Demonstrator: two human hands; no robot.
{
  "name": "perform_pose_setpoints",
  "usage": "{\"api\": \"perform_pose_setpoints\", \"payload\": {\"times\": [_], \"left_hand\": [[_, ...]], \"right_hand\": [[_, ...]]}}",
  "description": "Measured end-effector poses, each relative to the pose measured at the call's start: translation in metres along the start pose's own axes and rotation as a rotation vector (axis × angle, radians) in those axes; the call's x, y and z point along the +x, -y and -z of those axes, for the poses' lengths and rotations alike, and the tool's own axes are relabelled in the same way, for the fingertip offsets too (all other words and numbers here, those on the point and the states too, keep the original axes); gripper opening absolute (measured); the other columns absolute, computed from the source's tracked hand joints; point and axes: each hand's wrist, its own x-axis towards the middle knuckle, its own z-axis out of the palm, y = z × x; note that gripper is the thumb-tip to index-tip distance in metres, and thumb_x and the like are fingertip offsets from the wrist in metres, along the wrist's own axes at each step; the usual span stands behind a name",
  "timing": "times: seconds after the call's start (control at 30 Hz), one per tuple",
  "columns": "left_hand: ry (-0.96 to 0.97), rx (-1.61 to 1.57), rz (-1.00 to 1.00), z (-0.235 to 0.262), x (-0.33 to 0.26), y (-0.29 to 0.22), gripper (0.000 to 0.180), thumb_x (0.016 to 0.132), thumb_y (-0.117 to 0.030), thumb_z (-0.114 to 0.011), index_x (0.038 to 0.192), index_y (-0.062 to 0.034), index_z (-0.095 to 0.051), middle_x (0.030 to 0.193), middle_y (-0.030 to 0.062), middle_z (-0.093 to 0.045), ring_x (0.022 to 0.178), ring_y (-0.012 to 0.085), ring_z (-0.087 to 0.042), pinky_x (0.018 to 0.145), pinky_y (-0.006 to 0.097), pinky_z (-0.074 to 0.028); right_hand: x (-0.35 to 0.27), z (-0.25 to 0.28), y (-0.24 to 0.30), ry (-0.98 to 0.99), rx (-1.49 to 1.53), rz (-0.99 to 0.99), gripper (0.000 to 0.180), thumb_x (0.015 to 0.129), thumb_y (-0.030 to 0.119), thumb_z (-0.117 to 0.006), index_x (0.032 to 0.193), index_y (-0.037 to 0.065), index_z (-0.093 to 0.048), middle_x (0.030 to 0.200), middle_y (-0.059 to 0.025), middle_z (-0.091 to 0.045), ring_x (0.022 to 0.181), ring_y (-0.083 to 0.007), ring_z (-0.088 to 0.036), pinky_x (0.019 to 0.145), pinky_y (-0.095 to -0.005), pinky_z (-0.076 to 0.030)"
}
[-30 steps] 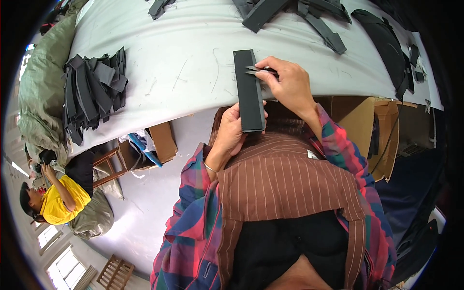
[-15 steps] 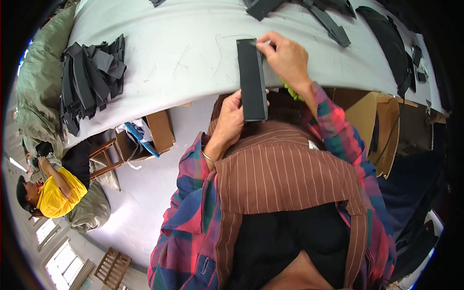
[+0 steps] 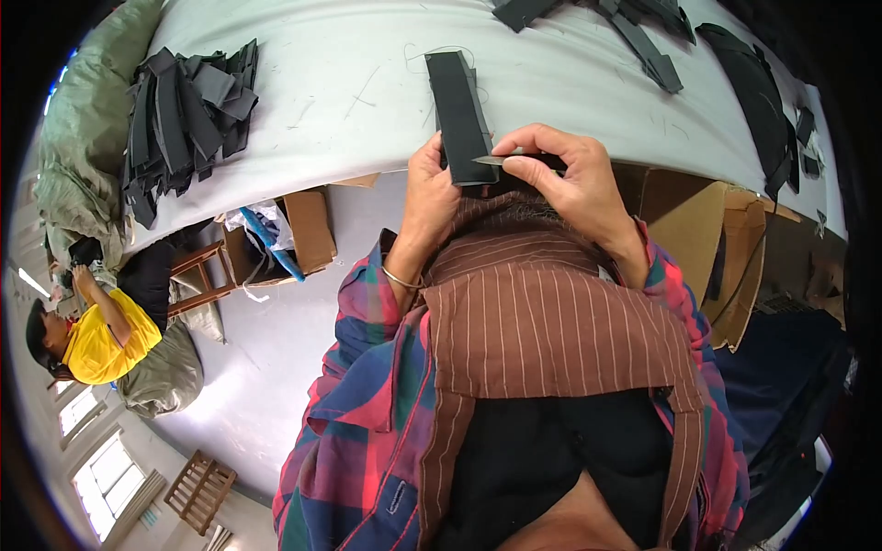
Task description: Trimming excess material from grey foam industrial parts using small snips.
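Note:
My left hand (image 3: pixel 430 188) grips a flat black fabric strip (image 3: pixel 455 106) by the left side of its near end. The strip stands out over the table's near edge, its far end over the white cloth. In my right hand (image 3: pixel 574 174) is a small pointed metal tool (image 3: pixel 490 161), pinched between thumb and fingers. It looks like a pair of thread snips, though the palm hides most of it. Its tip lies across the strip's near end. Loose threads curl beside the strip's far end.
A heap of black strips (image 3: pixel 193 106) lies on the white-covered table (image 3: pixel 312 129) at the left. More dark pieces (image 3: pixel 643 50) lie at the far right. Cardboard boxes (image 3: pixel 680 216) stand under the table. A person in a yellow top (image 3: pixel 115 335) sits at the far left.
My right hand has moved from the strip's far end down to its near end, where the pointed tool now shows. The strip has tilted slightly, its far end leaning left.

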Motion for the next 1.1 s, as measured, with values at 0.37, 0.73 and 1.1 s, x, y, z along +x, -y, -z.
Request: {"api": "perform_pose_setpoints", "payload": {"times": [0.37,0.73,1.1], "left_hand": [[-0.074,0.167,-0.072,-0.009,0.001,-0.001,0.006,0.085,-0.004,-0.060,0.091,-0.0018,-0.058,0.077,0.0002,-0.060,0.062,0.0059,-0.055,0.053,0.021,-0.046],[-0.055,0.161,-0.027,-0.014,0.000,-0.004,0.013,0.086,-0.002,-0.057,0.098,-0.0006,-0.053,0.081,0.0018,-0.058,0.072,0.0083,-0.057,0.063,0.023,-0.048],[0.000,-0.016,0.090,-0.024,-0.009,-0.028,0.074,0.081,0.007,-0.041,0.142,-0.0135,-0.005,0.112,0.0204,-0.054,0.085,0.0222,-0.059,0.074,0.037,-0.051]], "right_hand": [[-0.004,-0.002,0.005,-0.041,0.039,0.140,0.015,0.078,0.013,-0.067,0.092,0.007,-0.067,0.074,-0.0079,-0.066,0.062,-0.0184,-0.063,0.058,-0.0268,-0.047],[-0.003,0.001,0.005,-0.062,-0.161,0.127,0.015,0.074,0.013,-0.070,0.088,0.008,-0.066,0.081,-0.0056,-0.067,0.069,-0.0208,-0.063,0.067,-0.0318,-0.046],[0.023,-0.001,-0.009,-0.219,0.095,0.055,0.004,0.083,0.002,-0.061,0.086,0.000,-0.061,0.071,-0.0030,-0.063,0.065,-0.0066,-0.051,0.059,-0.0223,-0.041]]}}
